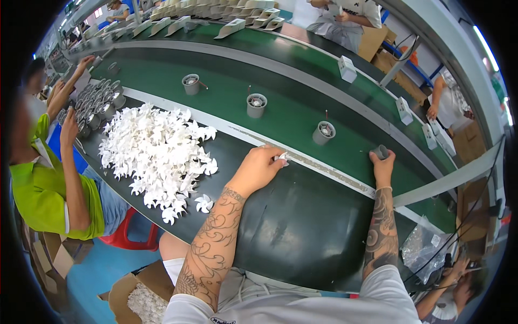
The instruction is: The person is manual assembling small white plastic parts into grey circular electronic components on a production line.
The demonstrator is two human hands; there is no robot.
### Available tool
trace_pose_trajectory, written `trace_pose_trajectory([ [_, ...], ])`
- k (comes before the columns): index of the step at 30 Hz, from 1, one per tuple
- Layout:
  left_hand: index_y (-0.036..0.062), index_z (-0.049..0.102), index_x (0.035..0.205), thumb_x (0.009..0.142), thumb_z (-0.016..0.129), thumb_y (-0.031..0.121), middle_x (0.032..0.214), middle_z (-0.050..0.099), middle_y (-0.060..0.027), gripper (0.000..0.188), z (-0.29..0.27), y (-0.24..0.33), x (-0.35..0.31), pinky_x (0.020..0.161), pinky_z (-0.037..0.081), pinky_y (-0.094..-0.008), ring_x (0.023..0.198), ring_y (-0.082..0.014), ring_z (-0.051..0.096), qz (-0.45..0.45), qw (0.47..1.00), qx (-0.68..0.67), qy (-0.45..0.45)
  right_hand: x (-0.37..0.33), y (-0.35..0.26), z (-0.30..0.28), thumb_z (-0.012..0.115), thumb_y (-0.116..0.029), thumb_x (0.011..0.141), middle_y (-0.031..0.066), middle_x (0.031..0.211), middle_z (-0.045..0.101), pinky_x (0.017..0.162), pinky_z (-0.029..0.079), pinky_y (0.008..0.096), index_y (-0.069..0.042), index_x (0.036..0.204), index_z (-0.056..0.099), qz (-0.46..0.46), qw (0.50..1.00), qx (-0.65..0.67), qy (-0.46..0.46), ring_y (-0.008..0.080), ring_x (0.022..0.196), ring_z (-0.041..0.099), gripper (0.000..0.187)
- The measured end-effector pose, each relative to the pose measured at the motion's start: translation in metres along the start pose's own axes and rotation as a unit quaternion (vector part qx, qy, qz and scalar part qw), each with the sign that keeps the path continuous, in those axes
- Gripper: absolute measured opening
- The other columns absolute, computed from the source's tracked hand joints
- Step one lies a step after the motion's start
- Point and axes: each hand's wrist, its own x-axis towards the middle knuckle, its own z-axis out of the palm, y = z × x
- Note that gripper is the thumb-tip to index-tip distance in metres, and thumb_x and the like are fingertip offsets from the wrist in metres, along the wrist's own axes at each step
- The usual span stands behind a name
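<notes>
My left hand (260, 168) is over the near edge of the belt, thumb and fingers pinched on a small white fan blade (283, 156). My right hand (383, 169) reaches onto the green conveyor belt and is closed round a grey round housing (381, 152). Three more grey housings stand on the belt: one (324, 133) nearest my right hand, a middle one (256, 105), and one (191, 84) farther left. Each has a thin wire sticking out. Left of my left forearm spreads a big heap of white fan blades (154, 154). A single blade (204, 203) lies beside it.
Grey housings (97, 102) cluster beyond the heap, where a person in a lime-green top (54, 189) sits. White boxes (347, 69) stand on the far line. At right are a slanting metal post (448, 178) and a clear plastic bag (423, 248). An open carton (121, 297) sits below left.
</notes>
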Motion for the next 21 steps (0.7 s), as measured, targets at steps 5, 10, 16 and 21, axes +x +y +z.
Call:
trace_pose_trajectory([
  [5, -0.0044, 0.068, 0.105, 0.092, 0.067, 0.009, 0.085, 0.063, -0.0041, 0.019, 0.01, 0.008, 0.002, 0.071, 0.05, -0.026, 0.073, -0.0121, 0.06, -0.052, 0.95, -0.304, 0.041, -0.054, -0.097, 0.017, 0.077, -0.003, 0.074, 0.005, 0.112, 0.061, 0.092, 0.047, 0.029, -0.007, 0.128, 0.054, -0.118, 0.942, 0.203, -0.238, 0.0171, 0.106, 0.059, 0.059],
  [10, -0.0034, 0.068, 0.106, 0.092, 0.067, 0.009, 0.093, 0.062, -0.0025, 0.018, 0.029, 0.014, -0.001, 0.077, 0.048, -0.0244, 0.08, -0.0109, 0.059, -0.022, 0.944, -0.324, 0.064, -0.13, -0.142, 0.047, 0.077, 0.001, 0.073, 0.0041, 0.124, 0.055, 0.101, 0.042, 0.03, -0.009, 0.137, 0.053, -0.142, 0.854, 0.313, -0.391, 0.0156, 0.115, 0.053, 0.069],
  [16, -0.0026, 0.067, 0.107, 0.093, 0.064, 0.003, 0.105, 0.058, -0.0032, 0.015, 0.04, 0.021, -0.003, 0.08, 0.049, -0.0237, 0.088, -0.0103, 0.06, 0.001, 0.958, -0.279, 0.065, -0.135, -0.146, 0.039, 0.073, -0.011, 0.085, 0.0055, 0.116, 0.058, 0.075, 0.05, 0.0265, -0.008, 0.124, 0.044, -0.001, 0.777, 0.426, -0.463, 0.0139, 0.099, 0.058, 0.048],
  [21, -0.0024, 0.068, 0.108, 0.089, 0.07, 0.004, 0.102, 0.063, -0.0072, 0.02, 0.044, 0.026, -0.003, 0.077, 0.051, -0.0241, 0.087, -0.0123, 0.063, -0.065, 0.893, -0.435, 0.095, -0.135, -0.141, 0.042, 0.055, -0.04, 0.1, 0.0031, 0.107, 0.058, 0.06, 0.04, 0.023, -0.01, 0.127, 0.046, 0.102, 0.689, 0.536, -0.476, 0.0094, 0.076, 0.051, 0.041],
])
